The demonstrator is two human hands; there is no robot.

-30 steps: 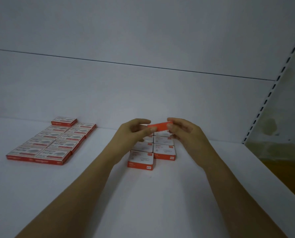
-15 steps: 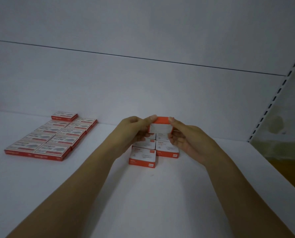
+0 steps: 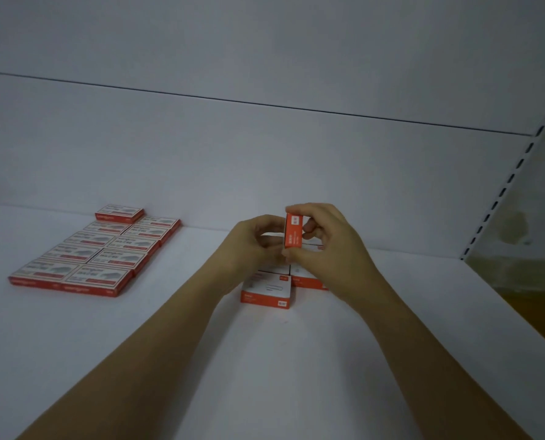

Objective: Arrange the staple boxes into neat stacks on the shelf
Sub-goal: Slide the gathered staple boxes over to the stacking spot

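Observation:
An orange staple box (image 3: 293,230) stands on end in the air above the white shelf (image 3: 265,360). My right hand (image 3: 328,249) pinches it top and bottom between fingers and thumb. My left hand (image 3: 252,246) is at its left side, fingers curled against it. Beneath my hands lies a small group of orange-and-white boxes (image 3: 266,290), partly hidden by them. To the far left, flat red boxes (image 3: 96,252) lie in two neat rows, one extra box at the back.
The shelf's white back panel (image 3: 265,169) rises right behind the boxes. A perforated upright (image 3: 512,179) bounds the shelf at the right, with a wall and floor beyond. The shelf's front right edge runs diagonally.
The box in my hands has turned from lying flat and wide to standing on end, narrow side facing me. My right hand has moved over its top.

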